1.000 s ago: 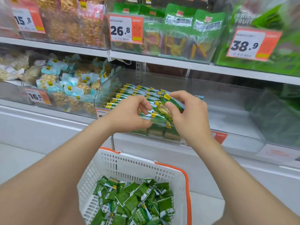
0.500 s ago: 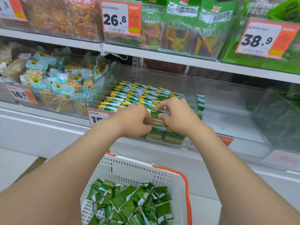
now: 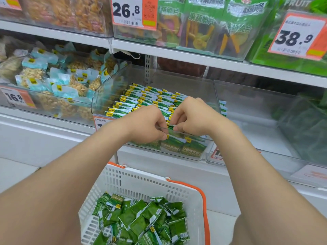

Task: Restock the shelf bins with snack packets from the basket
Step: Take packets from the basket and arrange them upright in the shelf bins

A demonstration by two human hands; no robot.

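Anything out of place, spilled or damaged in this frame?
Nothing spilled or damaged. The green packets stand in tidy rows in the clear bin. Two small oddities: a few packet ends show beyond its right wall, and a white loop hangs under the upper shelf.

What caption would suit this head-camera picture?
Left hand and right hand tuck green packets into the clear bin, part-filled basket below.
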